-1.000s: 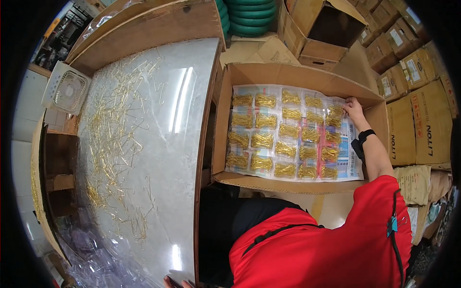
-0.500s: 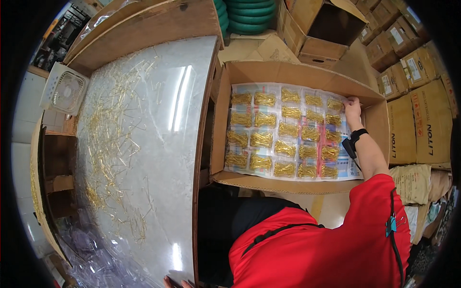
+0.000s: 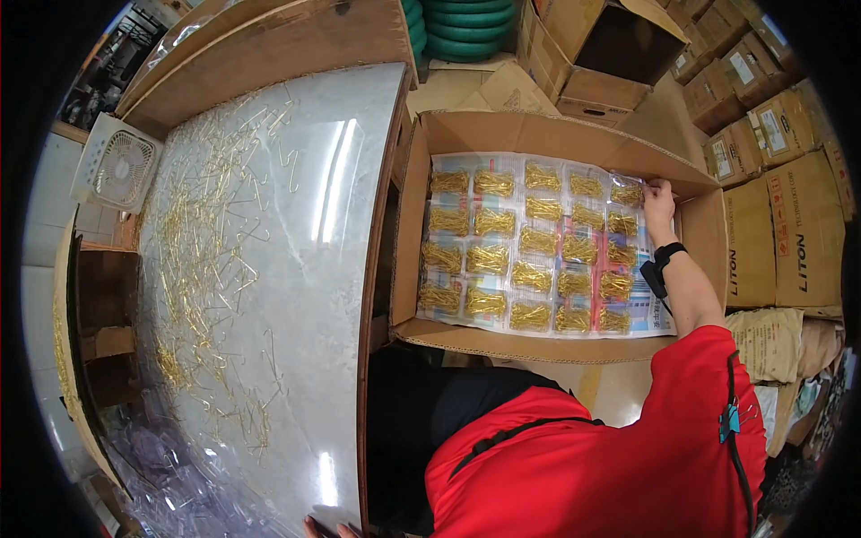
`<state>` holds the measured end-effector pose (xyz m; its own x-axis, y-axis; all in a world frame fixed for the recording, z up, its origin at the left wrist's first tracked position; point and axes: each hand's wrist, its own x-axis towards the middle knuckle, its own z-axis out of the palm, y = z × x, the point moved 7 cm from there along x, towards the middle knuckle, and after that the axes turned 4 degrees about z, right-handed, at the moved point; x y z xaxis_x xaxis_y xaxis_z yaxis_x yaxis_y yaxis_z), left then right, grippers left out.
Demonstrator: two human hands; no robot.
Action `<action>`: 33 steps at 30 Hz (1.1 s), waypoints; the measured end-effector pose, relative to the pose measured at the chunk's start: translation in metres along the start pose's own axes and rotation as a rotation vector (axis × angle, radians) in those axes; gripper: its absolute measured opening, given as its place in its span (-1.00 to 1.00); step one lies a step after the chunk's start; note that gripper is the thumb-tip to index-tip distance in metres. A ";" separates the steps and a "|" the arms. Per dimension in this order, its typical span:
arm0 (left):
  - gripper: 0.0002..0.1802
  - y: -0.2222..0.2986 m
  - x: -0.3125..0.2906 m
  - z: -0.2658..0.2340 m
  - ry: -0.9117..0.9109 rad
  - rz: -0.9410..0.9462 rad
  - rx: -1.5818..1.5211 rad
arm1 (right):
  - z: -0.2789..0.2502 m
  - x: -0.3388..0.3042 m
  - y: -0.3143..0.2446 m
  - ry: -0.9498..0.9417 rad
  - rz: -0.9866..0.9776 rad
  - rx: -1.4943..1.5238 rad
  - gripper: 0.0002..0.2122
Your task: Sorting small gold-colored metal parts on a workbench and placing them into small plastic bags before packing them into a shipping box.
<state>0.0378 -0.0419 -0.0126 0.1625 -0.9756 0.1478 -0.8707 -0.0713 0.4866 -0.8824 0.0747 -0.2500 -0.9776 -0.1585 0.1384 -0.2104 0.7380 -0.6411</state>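
Right hand [image 3: 660, 206] pinches hook packet [image 3: 625, 193] near far right corner of carton [image 3: 538, 348]; left hand [image 3: 328, 530] by right edge of table [image 3: 314, 359], grip indeterminable; placing judged underway; next calls for flat release

Left of the open carton [image 3: 556, 134] and nearer, the left hand [image 3: 327, 529] is being cut off by the lower edge, only its fingers showing at the worktop [image 3: 309, 359]. At the carton's far right corner, the right hand [image 3: 659, 204] is appearing too small to tell how its fingertips are meeting the corner packet [image 3: 625, 193]. Behind the carton, green coils [image 3: 466, 31] are running past the upper edge. Far left of the carton, clear plastic pieces [image 3: 193, 489] are blurring together.
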 end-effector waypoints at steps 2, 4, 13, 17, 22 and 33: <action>-0.30 -0.027 -0.005 -0.002 -0.007 0.037 0.044 | -0.006 -0.005 -0.018 0.021 -0.068 -0.058 -0.77; -0.29 -0.029 -0.005 -0.001 -0.029 0.160 0.071 | -0.012 -0.011 -0.028 0.028 -0.099 -0.089 -0.76; -0.29 -0.035 -0.015 0.005 0.035 -0.214 -0.112 | -0.015 -0.027 -0.044 0.056 -0.135 -0.072 -0.79; -0.28 -0.023 -0.012 0.006 0.043 -0.252 -0.137 | -0.014 -0.025 -0.043 0.040 -0.160 -0.064 -0.79; -0.27 0.030 0.003 0.005 0.019 -0.165 -0.114 | -0.009 -0.021 -0.036 0.045 -0.175 0.005 -0.80; -0.30 0.036 0.007 0.004 0.052 0.004 -0.027 | -0.007 -0.006 -0.016 0.086 -0.123 0.007 -0.77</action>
<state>0.0054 -0.0523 0.0025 0.1834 -0.9637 0.1940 -0.8587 -0.0610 0.5088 -0.8730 0.0685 -0.2354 -0.9407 -0.1907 0.2804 -0.3292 0.7116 -0.6207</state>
